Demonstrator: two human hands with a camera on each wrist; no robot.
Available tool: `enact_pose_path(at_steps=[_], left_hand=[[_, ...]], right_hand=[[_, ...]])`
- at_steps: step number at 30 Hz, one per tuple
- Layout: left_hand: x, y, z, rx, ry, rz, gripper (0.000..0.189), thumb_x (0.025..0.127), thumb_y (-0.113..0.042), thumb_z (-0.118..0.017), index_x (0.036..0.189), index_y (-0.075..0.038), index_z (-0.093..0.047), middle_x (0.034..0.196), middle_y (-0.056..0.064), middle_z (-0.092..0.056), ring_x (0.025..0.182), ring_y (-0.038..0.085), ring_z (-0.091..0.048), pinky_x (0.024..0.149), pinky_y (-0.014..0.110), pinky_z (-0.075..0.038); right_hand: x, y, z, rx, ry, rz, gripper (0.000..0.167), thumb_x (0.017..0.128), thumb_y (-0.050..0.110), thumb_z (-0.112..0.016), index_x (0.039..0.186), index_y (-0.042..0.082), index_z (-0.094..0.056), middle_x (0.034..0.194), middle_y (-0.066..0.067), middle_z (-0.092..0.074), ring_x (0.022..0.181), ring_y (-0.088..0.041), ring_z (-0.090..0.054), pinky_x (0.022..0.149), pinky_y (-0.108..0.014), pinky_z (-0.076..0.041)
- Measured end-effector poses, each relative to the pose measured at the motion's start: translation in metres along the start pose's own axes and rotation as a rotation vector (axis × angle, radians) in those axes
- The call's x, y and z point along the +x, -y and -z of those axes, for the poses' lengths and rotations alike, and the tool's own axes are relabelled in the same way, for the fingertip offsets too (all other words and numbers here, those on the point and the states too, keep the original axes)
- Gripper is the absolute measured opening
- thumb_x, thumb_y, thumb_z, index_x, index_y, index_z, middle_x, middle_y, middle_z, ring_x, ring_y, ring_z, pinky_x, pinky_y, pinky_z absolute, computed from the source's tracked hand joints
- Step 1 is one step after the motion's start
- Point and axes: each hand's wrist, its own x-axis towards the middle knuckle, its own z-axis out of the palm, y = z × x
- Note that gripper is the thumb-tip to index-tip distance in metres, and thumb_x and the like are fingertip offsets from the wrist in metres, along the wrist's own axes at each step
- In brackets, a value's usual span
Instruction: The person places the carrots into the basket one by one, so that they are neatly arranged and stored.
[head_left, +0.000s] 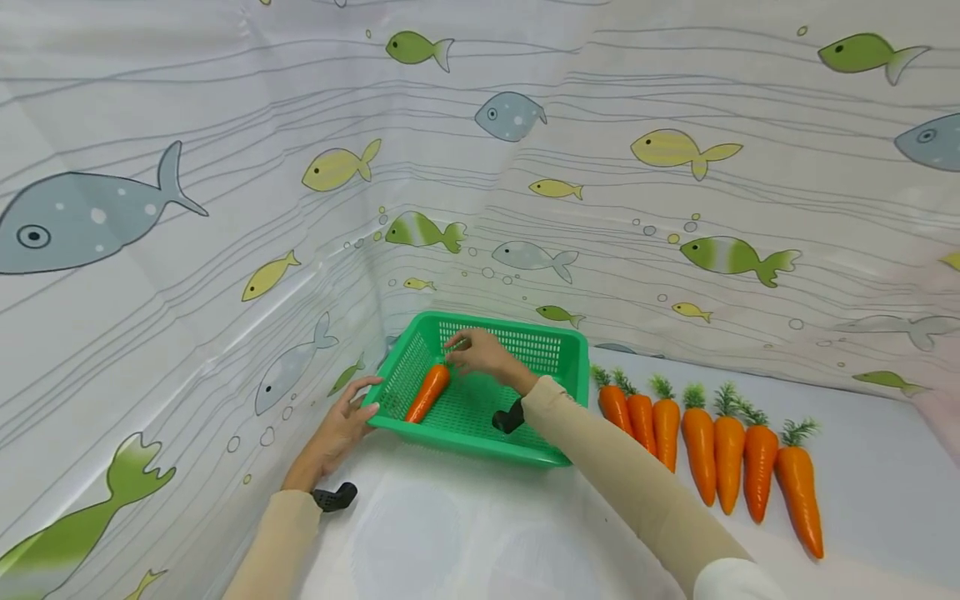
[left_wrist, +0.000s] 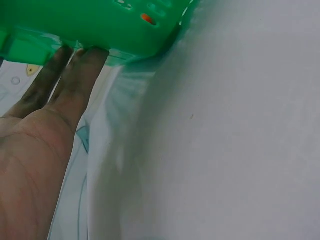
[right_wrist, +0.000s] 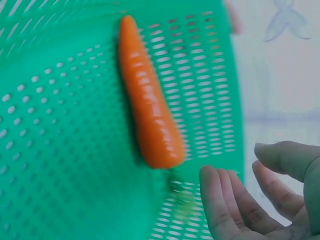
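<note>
A green plastic basket [head_left: 480, 454] with slotted walls stands in the corner. One orange carrot [head_left: 429, 392] lies inside it along the left wall, its leafy green top [right_wrist: 182, 202] showing in the right wrist view. My right hand [head_left: 480, 352] is over the basket, just past the carrot's thick end. Its fingers and thumb are apart, with nothing between them. At the basket's front left corner, my left hand [head_left: 341, 433] touches the rim from outside. In the left wrist view its fingers [left_wrist: 80, 85] reach fairly straight up to the rim's edge.
Several carrots [head_left: 729, 462] with leafy tops lie in a row on the white table [head_left: 877, 467], right of the basket. Walls of fish-patterned sheeting [head_left: 600, 250] rise behind and to the left, close to the basket.
</note>
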Motion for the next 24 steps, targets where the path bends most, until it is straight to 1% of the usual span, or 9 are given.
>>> enact_pose_path(at_steps=[4, 6, 9, 12, 15, 18, 21, 24], left_hand=[[0.000, -0.002, -0.002, 0.011, 0.021, -0.018, 0.054, 0.109, -0.014, -0.052, 0.157, -0.015, -0.029, 0.150, 0.024, -0.036, 0.123, 0.024, -0.055, 0.099, 0.033, -0.051], [-0.001, -0.002, -0.001, 0.020, 0.023, -0.017, 0.053, 0.109, -0.014, -0.052, 0.157, -0.016, -0.029, 0.152, 0.025, -0.034, 0.125, 0.026, -0.053, 0.099, 0.033, -0.051], [-0.003, -0.001, -0.001, 0.045, 0.014, -0.006, 0.053, 0.109, -0.015, -0.052, 0.157, -0.019, -0.030, 0.155, 0.024, -0.031, 0.127, 0.027, -0.051, 0.099, 0.032, -0.050], [-0.002, -0.001, -0.001, 0.054, 0.003, -0.002, 0.053, 0.109, -0.015, -0.053, 0.157, -0.019, -0.031, 0.156, 0.023, -0.030, 0.128, 0.027, -0.050, 0.098, 0.031, -0.051], [-0.001, 0.000, 0.000, 0.051, 0.007, -0.013, 0.054, 0.109, -0.013, -0.053, 0.157, -0.018, -0.030, 0.156, 0.023, -0.029, 0.127, 0.027, -0.050, 0.098, 0.032, -0.051], [-0.002, 0.001, 0.000, 0.049, 0.003, -0.010, 0.055, 0.108, -0.012, -0.055, 0.157, -0.018, -0.032, 0.156, 0.020, -0.029, 0.127, 0.027, -0.050, 0.098, 0.032, -0.051], [-0.003, -0.001, 0.001, 0.053, -0.003, -0.004, 0.056, 0.107, -0.012, -0.056, 0.157, -0.018, -0.032, 0.155, 0.020, -0.030, 0.126, 0.025, -0.052, 0.098, 0.032, -0.051], [-0.003, -0.002, 0.000, 0.055, -0.006, 0.001, 0.056, 0.107, -0.012, -0.057, 0.157, -0.017, -0.032, 0.154, 0.022, -0.032, 0.124, 0.025, -0.054, 0.097, 0.032, -0.052]], right_hand=[[-0.014, 0.014, 0.020, -0.021, -0.024, 0.021, 0.029, 0.103, 0.011, -0.063, 0.131, 0.001, -0.061, 0.125, -0.021, -0.063, 0.112, -0.041, -0.064, 0.086, -0.043, -0.059], [-0.022, 0.020, 0.029, -0.027, -0.039, 0.023, 0.029, 0.103, 0.011, -0.064, 0.131, 0.004, -0.062, 0.126, -0.021, -0.062, 0.109, -0.037, -0.065, 0.087, -0.042, -0.059], [-0.037, 0.025, 0.044, -0.032, -0.063, 0.033, 0.032, 0.103, 0.011, -0.064, 0.134, 0.002, -0.060, 0.126, -0.019, -0.062, 0.106, -0.034, -0.066, 0.088, -0.042, -0.058], [-0.050, 0.028, 0.061, -0.050, -0.098, 0.052, 0.036, 0.103, 0.013, -0.064, 0.136, 0.000, -0.059, 0.126, -0.019, -0.062, 0.102, -0.030, -0.067, 0.088, -0.043, -0.058], [-0.065, 0.027, 0.078, -0.102, -0.134, 0.079, 0.036, 0.104, 0.014, -0.064, 0.137, 0.000, -0.058, 0.127, -0.018, -0.062, 0.102, -0.031, -0.068, 0.087, -0.044, -0.058], [-0.084, 0.024, 0.095, -0.191, -0.193, 0.103, 0.033, 0.103, 0.017, -0.065, 0.133, 0.004, -0.061, 0.125, -0.016, -0.065, 0.102, -0.035, -0.068, 0.083, -0.043, -0.059], [-0.105, 0.019, 0.111, -0.245, -0.257, 0.125, 0.028, 0.103, 0.017, -0.065, 0.130, 0.007, -0.064, 0.124, -0.015, -0.066, 0.105, -0.040, -0.067, 0.082, -0.045, -0.060], [-0.126, 0.013, 0.128, -0.282, -0.312, 0.150, 0.030, 0.103, 0.018, -0.065, 0.130, 0.004, -0.063, 0.123, -0.017, -0.066, 0.107, -0.044, -0.065, 0.082, -0.045, -0.060]])
